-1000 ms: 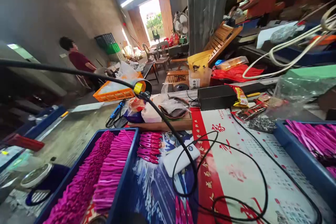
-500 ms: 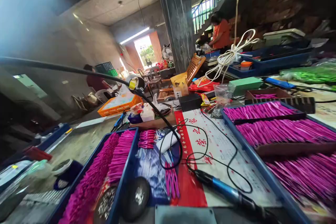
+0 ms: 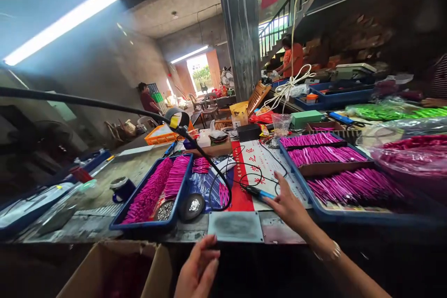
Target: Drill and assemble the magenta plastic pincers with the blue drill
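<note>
My right hand (image 3: 288, 205) reaches over the table edge with thumb and fingers apart, beside a blue-and-black corded handheld tool (image 3: 260, 192) whose rear end the hand partly hides. Whether they touch I cannot tell. My left hand (image 3: 200, 265) hangs low in front of the table, fingers loosely bent and apart, holding nothing visible. Just beyond it a grey metal plate (image 3: 235, 226) lies at the table's edge. A few slender magenta pieces resembling tweezers (image 3: 224, 194) lie on the blue printed sheet, near a round dark dish (image 3: 192, 206).
Blue trays of magenta pieces stand left (image 3: 175, 216) and right (image 3: 316, 208). An open cardboard box (image 3: 162, 270) sits below the table edge. A black lamp arm (image 3: 206, 156) crosses the table. A mug (image 3: 122, 189) stands left. Two people (image 3: 292, 58) are farther back.
The view has tilted down and moved back, showing the table's front edge and the cardboard box. Both my hands have come into view, the right one at the corded tool.
</note>
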`<move>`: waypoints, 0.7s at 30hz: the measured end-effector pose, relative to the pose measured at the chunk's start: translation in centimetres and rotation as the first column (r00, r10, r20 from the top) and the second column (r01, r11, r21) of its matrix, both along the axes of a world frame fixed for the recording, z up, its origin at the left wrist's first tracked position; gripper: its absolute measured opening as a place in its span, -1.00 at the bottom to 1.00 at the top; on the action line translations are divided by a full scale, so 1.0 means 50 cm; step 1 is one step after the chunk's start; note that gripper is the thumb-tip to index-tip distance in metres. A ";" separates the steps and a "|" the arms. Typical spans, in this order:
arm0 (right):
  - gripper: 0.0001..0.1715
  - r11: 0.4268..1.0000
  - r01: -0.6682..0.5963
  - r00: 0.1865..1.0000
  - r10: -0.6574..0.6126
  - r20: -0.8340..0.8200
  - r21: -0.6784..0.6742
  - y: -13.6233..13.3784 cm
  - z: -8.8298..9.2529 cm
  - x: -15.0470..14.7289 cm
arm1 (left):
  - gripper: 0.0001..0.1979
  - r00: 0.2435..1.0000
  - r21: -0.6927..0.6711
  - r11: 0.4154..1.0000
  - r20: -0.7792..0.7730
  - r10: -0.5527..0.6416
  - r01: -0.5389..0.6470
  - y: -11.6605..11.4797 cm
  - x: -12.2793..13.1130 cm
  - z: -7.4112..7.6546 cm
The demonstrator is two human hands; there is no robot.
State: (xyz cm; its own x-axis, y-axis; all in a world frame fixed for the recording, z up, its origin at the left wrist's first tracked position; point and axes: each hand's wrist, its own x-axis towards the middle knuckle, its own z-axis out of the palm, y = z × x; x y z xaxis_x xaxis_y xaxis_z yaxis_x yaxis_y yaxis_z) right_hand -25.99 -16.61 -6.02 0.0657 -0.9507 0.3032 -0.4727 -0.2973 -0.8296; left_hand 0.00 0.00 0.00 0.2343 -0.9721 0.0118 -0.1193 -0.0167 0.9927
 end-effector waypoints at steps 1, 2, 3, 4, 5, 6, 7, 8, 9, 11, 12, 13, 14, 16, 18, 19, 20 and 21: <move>-0.11 1.000 0.000 1.000 0.000 0.009 -0.020 -0.045 0.018 0.028 | -0.48 1.000 -0.053 0.999 -0.029 0.007 -0.008 -0.016 -0.003 0.008; -0.27 0.999 -0.027 0.999 0.027 0.018 -0.039 -0.086 0.035 0.052 | -0.47 0.998 -0.101 0.995 -0.056 0.015 -0.021 -0.031 -0.006 0.016; -0.45 0.996 -0.081 0.996 0.082 0.027 -0.049 -0.120 0.051 0.073 | -0.47 0.997 -0.135 0.990 -0.078 0.026 -0.037 -0.043 -0.009 0.024; -0.60 0.989 -0.134 0.990 0.136 0.038 -0.060 -0.147 0.068 0.089 | -0.48 0.995 -0.158 0.986 -0.095 0.039 -0.053 -0.053 -0.010 0.030; -0.66 0.980 -0.185 0.981 0.189 0.053 -0.076 -0.167 0.087 0.101 | -0.48 0.992 -0.176 0.982 -0.113 0.053 -0.072 -0.061 -0.009 0.036; -0.64 0.969 -0.226 0.970 0.233 0.072 -0.097 -0.179 0.108 0.108 | -0.49 0.989 -0.192 0.977 -0.132 0.069 -0.094 -0.066 -0.006 0.040; -0.61 0.959 -0.252 0.959 0.265 0.097 -0.128 -0.184 0.131 0.110 | -0.50 0.985 -0.204 0.972 -0.150 0.086 -0.116 -0.070 -0.002 0.044; -0.58 0.949 -0.266 0.949 0.288 0.127 -0.168 -0.185 0.157 0.110 | -0.51 0.981 -0.212 0.968 -0.165 0.103 -0.138 -0.072 0.004 0.048; -0.55 0.939 -0.270 0.939 0.305 0.159 -0.212 -0.182 0.185 0.107 | -0.52 0.977 -0.217 0.963 -0.178 0.121 -0.158 -0.075 0.011 0.053; -0.49 0.920 -0.251 0.917 0.326 0.229 -0.302 -0.170 0.243 0.103 | -0.56 0.967 -0.222 0.955 -0.200 0.155 -0.199 -0.080 0.025 0.067; -0.46 0.911 -0.233 0.907 0.330 0.263 -0.342 -0.164 0.270 0.103 | -0.57 0.965 -0.228 0.951 -0.209 0.160 -0.207 -0.084 0.031 0.076; -0.45 0.902 -0.213 0.897 0.334 0.290 -0.376 -0.158 0.294 0.107 | -0.59 0.963 -0.239 0.948 -0.219 0.160 -0.212 -0.089 0.035 0.084; -0.44 0.892 -0.197 0.889 0.338 0.310 -0.407 -0.153 0.312 0.114 | -0.61 0.960 -0.256 0.943 -0.234 0.155 -0.214 -0.093 0.036 0.093; -0.47 0.870 -0.189 0.878 0.358 0.319 -0.456 -0.148 0.331 0.137 | -0.63 0.954 -0.293 0.932 -0.265 0.136 -0.215 -0.103 0.031 0.105; -0.52 0.842 -0.223 0.871 0.399 0.288 -0.492 -0.148 0.325 0.169 | -0.64 0.950 -0.311 0.926 -0.286 0.126 -0.216 -0.110 0.018 0.110; -0.53 0.825 -0.252 0.867 0.425 0.261 -0.506 -0.150 0.316 0.187 | -0.65 0.950 -0.313 0.924 -0.284 0.128 -0.218 -0.112 0.012 0.110; -0.54 0.806 -0.285 0.862 0.453 0.229 -0.519 -0.153 0.304 0.206 | -0.64 0.954 -0.314 0.925 -0.271 0.131 -0.216 -0.113 0.007 0.108; -0.54 0.784 -0.322 0.854 0.483 0.195 -0.531 -0.156 0.292 0.226 | -0.64 0.958 -0.315 0.923 -0.250 0.142 -0.219 -0.113 0.004 0.105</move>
State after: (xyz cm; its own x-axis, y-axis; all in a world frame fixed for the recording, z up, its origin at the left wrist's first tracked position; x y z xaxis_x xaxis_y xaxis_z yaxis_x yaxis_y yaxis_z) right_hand -14.70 -24.42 8.59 0.2380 -0.5945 0.7680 0.0316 -0.7856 -0.6179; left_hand 0.22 -5.63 5.26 0.4397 -0.8601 0.2586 0.0739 0.3216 0.9440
